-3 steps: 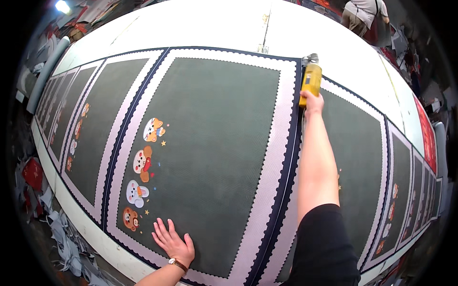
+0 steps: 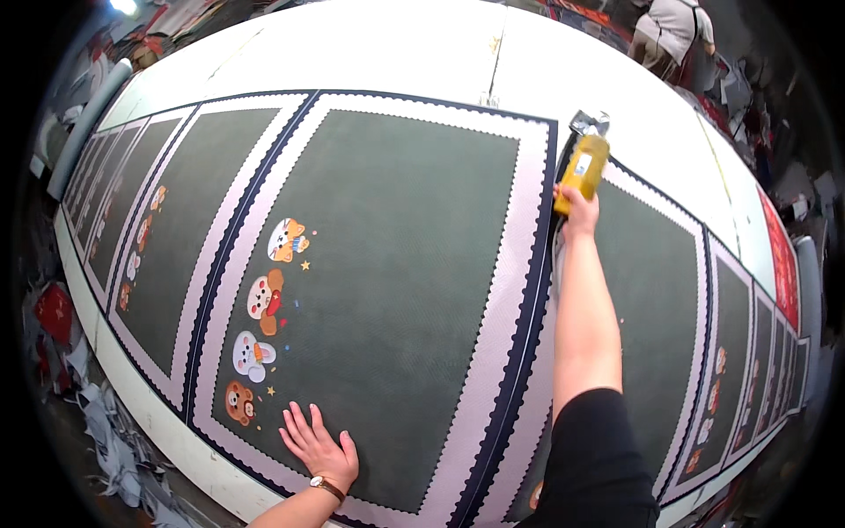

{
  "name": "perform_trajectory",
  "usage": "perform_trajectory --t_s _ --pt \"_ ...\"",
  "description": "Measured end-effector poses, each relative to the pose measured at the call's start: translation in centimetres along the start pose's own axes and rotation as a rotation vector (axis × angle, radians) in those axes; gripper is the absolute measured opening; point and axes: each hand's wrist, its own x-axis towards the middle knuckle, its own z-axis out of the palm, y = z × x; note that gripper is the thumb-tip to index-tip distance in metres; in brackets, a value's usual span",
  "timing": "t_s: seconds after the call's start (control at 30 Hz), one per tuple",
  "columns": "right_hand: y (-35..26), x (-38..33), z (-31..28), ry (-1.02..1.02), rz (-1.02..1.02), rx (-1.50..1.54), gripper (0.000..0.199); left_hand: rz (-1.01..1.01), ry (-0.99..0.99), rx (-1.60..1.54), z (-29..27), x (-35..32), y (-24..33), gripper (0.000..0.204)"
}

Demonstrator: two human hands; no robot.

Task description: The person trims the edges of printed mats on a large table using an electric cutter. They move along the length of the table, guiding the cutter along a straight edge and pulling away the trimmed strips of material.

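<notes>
A long sheet of printed mats lies across the table, dark green panels with lilac scalloped frames and navy edges. My left hand (image 2: 324,451) rests flat with fingers spread on the near part of the middle mat (image 2: 396,264), beside its printed cartoon animals. At the far end of the seam between this mat and the right-hand mat (image 2: 647,290), my right hand (image 2: 578,213) grips a yellow electric cutter (image 2: 584,172). Its metal head (image 2: 590,124) points away from me, just right of the middle mat's far corner. A dark gap shows along the seam near the cutter.
Beyond the mats runs the white table top (image 2: 396,48). Rolls of material (image 2: 91,132) stand at the left end and at the right. Grey scraps (image 2: 119,449) lie on the floor at left. A person (image 2: 673,35) bends over at the far right.
The yellow cutter has shifted right, off the seam's far end, and tilts more to the right. The middle mat's far corner now shows. My left hand stays in place.
</notes>
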Motion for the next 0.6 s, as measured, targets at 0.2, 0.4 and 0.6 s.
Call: perform_trajectory --t_s 0.2,0.4,0.6 --pt "-4.0 -14.8 -6.9 -0.328 0.23 0.156 0.05 -0.008 0.054 -0.029 0.1 0.0 0.3 0.07" --pt "-10.2 -35.9 -9.2 -0.344 0.681 0.239 0.059 -0.029 0.111 -0.055 0.4 0.2 -0.8 0.068" --pt "-14.9 -52.8 -9.7 -0.201 0.916 0.256 0.059 -0.032 0.073 -0.105 0.6 0.1 -0.5 0.066"
